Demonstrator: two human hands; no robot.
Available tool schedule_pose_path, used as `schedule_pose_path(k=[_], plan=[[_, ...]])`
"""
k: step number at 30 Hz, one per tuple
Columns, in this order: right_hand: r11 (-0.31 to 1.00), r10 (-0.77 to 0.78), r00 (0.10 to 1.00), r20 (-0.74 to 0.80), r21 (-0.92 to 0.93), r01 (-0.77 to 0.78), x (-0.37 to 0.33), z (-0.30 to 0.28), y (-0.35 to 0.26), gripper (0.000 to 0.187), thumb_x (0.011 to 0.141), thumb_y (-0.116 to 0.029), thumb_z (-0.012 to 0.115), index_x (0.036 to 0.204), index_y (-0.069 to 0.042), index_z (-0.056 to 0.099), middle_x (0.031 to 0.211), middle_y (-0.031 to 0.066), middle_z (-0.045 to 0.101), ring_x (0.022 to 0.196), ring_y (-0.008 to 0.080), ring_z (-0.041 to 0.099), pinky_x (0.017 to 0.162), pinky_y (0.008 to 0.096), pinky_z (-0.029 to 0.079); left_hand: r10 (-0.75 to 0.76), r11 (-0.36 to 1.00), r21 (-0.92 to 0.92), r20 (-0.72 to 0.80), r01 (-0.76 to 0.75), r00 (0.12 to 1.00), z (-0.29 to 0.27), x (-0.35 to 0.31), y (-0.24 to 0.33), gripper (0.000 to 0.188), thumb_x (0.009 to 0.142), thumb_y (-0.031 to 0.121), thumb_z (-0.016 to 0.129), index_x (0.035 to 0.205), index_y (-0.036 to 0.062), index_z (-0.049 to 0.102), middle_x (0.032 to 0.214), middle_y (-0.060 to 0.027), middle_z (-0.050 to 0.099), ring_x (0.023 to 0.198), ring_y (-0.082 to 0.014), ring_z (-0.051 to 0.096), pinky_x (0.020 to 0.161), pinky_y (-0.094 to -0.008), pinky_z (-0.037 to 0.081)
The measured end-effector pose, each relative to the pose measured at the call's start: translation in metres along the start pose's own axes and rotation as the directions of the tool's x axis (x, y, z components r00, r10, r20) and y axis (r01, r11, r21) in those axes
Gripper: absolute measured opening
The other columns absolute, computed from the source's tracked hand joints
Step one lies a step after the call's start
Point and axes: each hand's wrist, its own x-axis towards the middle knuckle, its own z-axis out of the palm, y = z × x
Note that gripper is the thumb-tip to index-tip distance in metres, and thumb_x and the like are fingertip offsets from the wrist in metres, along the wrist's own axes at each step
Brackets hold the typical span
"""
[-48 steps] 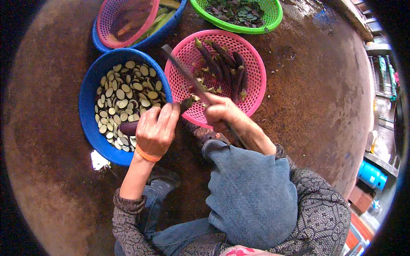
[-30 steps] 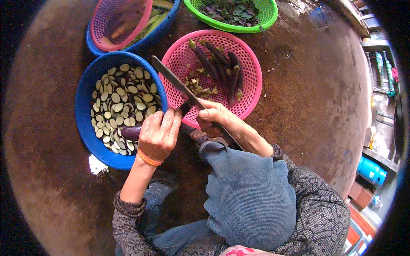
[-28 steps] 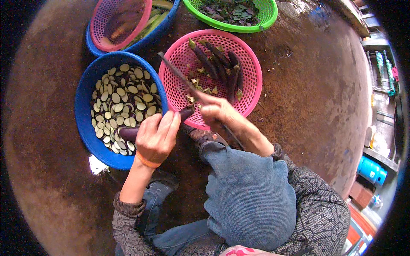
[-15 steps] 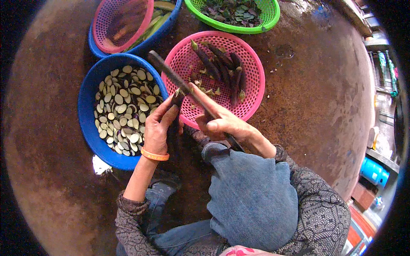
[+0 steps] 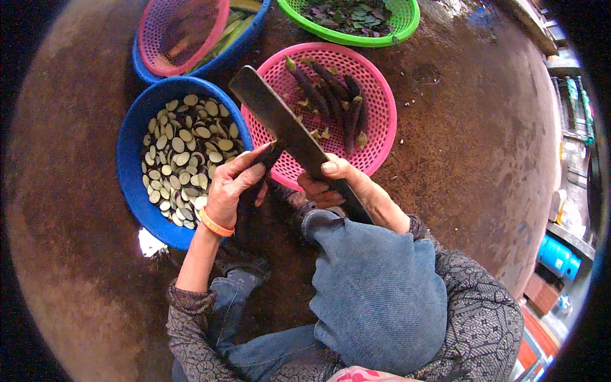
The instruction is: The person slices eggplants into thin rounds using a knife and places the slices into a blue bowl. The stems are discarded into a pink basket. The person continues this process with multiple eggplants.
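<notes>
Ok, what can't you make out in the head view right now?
Head view: part of the held eggplant, hidden by the left hand.
Head view: part of the right hand, covered by the knife.
Head view: how deep the slices lie in the blue basin, since the top ones cover the rest.
Head view: the far sides of the green basket and small pink basket, cut off by the upper edge.

a kitchen-like food-preparation area: a blue basin [image 5: 129, 172] and pink basket [image 5: 382, 102] of vegetables [image 5: 351, 130] sit on a stained floor [image 5: 471, 153], with metal shelving [image 5: 573, 240] and a blue cylinder [image 5: 558, 257] at right.
</notes>
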Motion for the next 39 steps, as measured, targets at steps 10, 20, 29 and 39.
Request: schedule_pose_path(k=[10, 20, 29, 39], plan=[[0.999, -0.051, 0.996, -0.068, -0.003, 0.051, -0.003, -0.006, -0.018, 0.055, 0.096, -0.038, 0.061, 0.141, -0.012, 0.045, 0.070, -0.0062, 0.040, 0.052, 0.0037, 0.037, 0.043, 0.0199, 0.030, -0.145, 0.939, -0.315, 0.003, 0.138, 0.989, -0.021, -0.018, 0.005, 0.050, 0.105, 0.030, 0.054, 0.148, 0.0059, 0.048, 0.095, -0.0075, 0.067, 0.067, -0.0157, 0.063, 0.059, -0.0295, 0.053], [0.988, -0.024, 0.999, 0.043, -0.153, 0.030, 0.007, 0.005, -0.014, 0.079, 0.097, -0.033, 0.060, 0.162, -0.013, 0.020, 0.096, -0.0022, 0.054, 0.079, 0.0065, 0.048, 0.070, 0.0218, 0.040, -0.132, 0.888, -0.421, 0.154, 0.185, 0.979, -0.002, -0.008, 0.001, 0.045, 0.108, 0.030, 0.049, 0.147, 0.0078, 0.047, 0.097, -0.0048, 0.063, 0.074, -0.0152, 0.062, 0.059, -0.0297, 0.051], [0.875, -0.207, 0.970, -0.126, -0.467, 0.126, 0.016, 0.014, -0.015, 0.089, 0.091, -0.031, 0.068, 0.164, -0.013, 0.021, 0.083, -0.0089, 0.047, 0.064, 0.0019, 0.036, 0.055, 0.0193, 0.028, -0.135, 0.884, -0.454, -0.021, 0.111, 0.991, -0.003, -0.011, 0.004, 0.045, 0.108, 0.029, 0.051, 0.148, 0.0090, 0.045, 0.109, -0.0053, 0.066, 0.090, -0.0154, 0.068, 0.077, -0.0372, 0.063], [0.846, -0.052, 0.968, 0.246, -0.505, 0.174, 0.053, 0.050, -0.018, 0.096, 0.090, -0.035, 0.073, 0.162, 0.001, 0.019, 0.164, 0.0145, 0.031, 0.152, 0.0225, 0.028, 0.125, 0.0365, 0.018, -0.121, 0.934, -0.349, -0.108, 0.076, 0.987, -0.046, -0.094, 0.055, 0.059, 0.108, 0.033, 0.049, 0.162, 0.0275, 0.024, 0.110, -0.0115, 0.064, 0.072, -0.0174, 0.067, 0.053, -0.0301, 0.057]])
